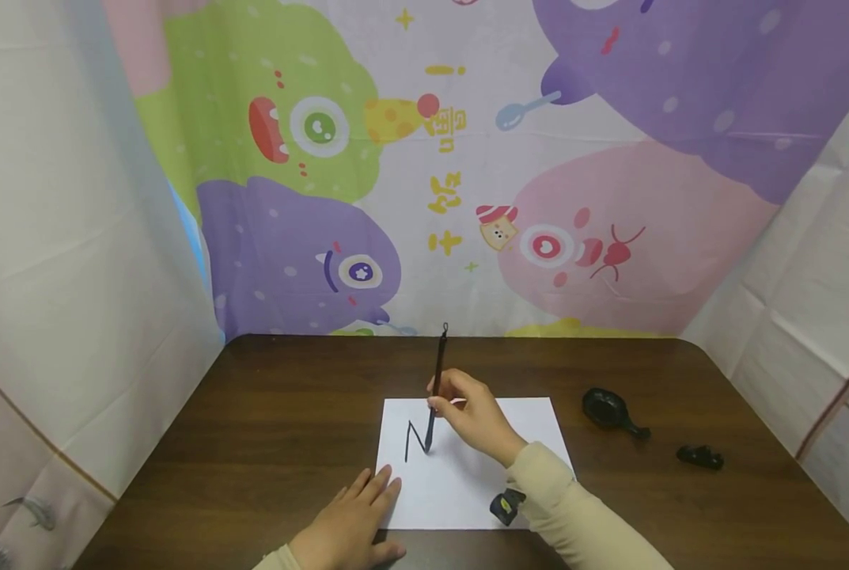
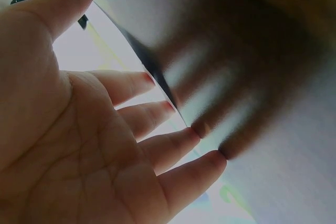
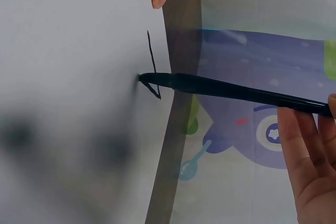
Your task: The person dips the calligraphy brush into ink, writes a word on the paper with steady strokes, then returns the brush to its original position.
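Note:
My right hand [image 1: 477, 413] pinches a dark writing brush [image 1: 437, 368] between thumb and fingers. The brush stands nearly upright, a cord loop at its top and its tip on a white sheet of paper [image 1: 460, 503]. In the right wrist view the brush [image 3: 226, 88] touches the end of a black stroke. On the sheet's left part, black ink lines [image 1: 407, 442] form an upright stroke and a slanting one. Fingers spread, my left hand [image 1: 353, 514] rests at the sheet's lower left edge, its fingertips on the paper. The left wrist view shows its palm [image 2: 79, 140].
To the right of the sheet lies a black, gourd-shaped object [image 1: 606, 408] with a narrow end. A small dark piece with a bumpy top [image 1: 700, 457] sits farther right. The brown wooden table [image 1: 267, 435] meets a cartoon-printed curtain [image 1: 452, 293] at its back edge.

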A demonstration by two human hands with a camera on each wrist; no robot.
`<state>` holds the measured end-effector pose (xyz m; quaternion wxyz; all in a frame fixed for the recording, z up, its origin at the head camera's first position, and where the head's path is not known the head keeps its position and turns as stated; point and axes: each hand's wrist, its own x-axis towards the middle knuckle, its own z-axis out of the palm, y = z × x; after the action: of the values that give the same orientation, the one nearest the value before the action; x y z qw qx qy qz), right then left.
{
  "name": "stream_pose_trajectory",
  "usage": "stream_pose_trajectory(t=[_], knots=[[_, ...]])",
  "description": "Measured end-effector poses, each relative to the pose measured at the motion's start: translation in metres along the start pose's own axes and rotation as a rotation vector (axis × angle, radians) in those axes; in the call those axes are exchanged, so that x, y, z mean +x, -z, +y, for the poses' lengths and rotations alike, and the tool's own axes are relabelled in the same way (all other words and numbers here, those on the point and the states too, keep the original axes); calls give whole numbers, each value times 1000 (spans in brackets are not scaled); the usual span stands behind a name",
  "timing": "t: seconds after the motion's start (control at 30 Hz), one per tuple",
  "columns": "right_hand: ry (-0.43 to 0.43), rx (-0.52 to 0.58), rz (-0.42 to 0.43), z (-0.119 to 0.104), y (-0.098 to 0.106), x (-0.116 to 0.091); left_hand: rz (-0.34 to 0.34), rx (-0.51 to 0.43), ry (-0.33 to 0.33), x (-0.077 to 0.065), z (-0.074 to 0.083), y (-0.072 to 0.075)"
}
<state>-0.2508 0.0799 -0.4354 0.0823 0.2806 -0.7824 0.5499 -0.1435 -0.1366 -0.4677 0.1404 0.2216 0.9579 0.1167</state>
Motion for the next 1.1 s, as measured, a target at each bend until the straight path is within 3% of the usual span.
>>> stream_pose_trajectory(t=[0.43,0.7,1.1], knots=[[-44,17,-20,-4,2,-2,12,10,-9,-2,0,0],[-41,21,-32,-34,8,-6,-2,10,4,1,-1,-1],[-52,32,-26,-33,11,-2,25,18,-21,-4,0,0]])
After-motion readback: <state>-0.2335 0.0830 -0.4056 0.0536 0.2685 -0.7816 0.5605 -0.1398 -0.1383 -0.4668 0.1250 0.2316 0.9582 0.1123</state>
